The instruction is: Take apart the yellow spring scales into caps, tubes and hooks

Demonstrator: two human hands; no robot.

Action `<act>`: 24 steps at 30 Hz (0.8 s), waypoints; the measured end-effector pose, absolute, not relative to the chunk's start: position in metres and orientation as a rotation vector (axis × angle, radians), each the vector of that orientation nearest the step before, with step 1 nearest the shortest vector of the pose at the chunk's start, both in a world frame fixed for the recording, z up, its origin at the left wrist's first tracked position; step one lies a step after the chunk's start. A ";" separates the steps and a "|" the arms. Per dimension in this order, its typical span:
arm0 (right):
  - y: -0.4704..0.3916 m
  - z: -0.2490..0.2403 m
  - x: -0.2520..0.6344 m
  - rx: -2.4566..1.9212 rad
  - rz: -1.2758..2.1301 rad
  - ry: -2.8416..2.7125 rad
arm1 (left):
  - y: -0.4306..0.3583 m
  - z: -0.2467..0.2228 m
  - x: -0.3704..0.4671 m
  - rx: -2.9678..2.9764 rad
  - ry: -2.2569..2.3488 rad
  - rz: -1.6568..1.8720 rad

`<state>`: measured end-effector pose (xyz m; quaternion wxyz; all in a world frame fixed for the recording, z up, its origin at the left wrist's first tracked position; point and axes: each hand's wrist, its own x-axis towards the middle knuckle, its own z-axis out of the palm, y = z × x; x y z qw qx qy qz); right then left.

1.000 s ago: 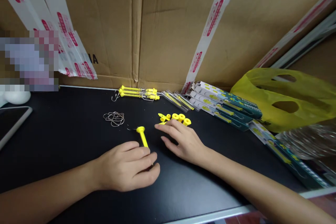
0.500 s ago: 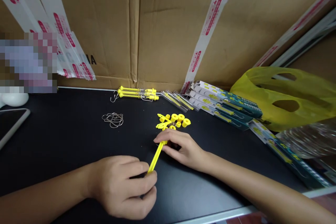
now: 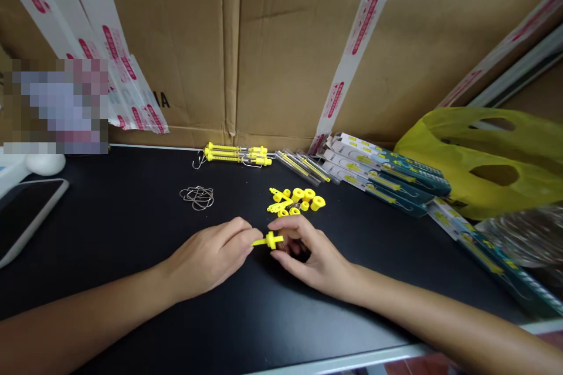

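Note:
My left hand [image 3: 215, 255] is closed and pinches a thin yellow plastic rod [image 3: 259, 242], most of it hidden inside the fingers. A yellow cap [image 3: 271, 240] with a flange sits on the rod's right end. Around that capped end curl the thumb and fingers of my right hand [image 3: 312, 252]; a small dark coil-like bit shows behind the cap, too small to make out. Just beyond lie loose yellow caps [image 3: 317, 203], flat yellow strips [image 3: 279, 206] and dark small springs [image 3: 293, 206].
Wire hooks [image 3: 197, 197] lie tangled at left. Assembled yellow spring scales [image 3: 237, 154] rest along the cardboard [image 3: 281, 70]. Clear tubes [image 3: 301, 167], printed boxes [image 3: 378, 173] and a yellow plastic bag [image 3: 440, 146] stand right. A phone-like device [image 3: 33, 217] lies far left.
My left hand has moved up and right, close to my right hand. The rod has swung from slanting to nearly level, and less of it shows. The view has shifted slightly.

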<state>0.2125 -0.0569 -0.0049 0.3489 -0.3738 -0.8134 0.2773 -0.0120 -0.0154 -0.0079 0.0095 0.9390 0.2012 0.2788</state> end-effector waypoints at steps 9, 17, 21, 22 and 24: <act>-0.054 -0.002 0.219 -0.863 0.549 -2.112 | -0.015 -0.001 -0.018 2.743 0.842 0.742; -0.062 -0.002 0.215 -0.733 0.638 -2.206 | -0.011 -0.004 -0.015 2.852 0.834 0.733; -0.060 -0.007 0.213 -0.731 0.636 -2.175 | -0.014 -0.002 -0.013 2.953 0.697 0.758; -0.059 -0.009 0.213 -0.735 0.642 -2.166 | -0.015 -0.002 -0.013 2.980 0.667 0.758; -0.059 -0.011 0.212 -0.739 0.677 -2.147 | -0.017 -0.003 -0.011 3.035 0.626 0.754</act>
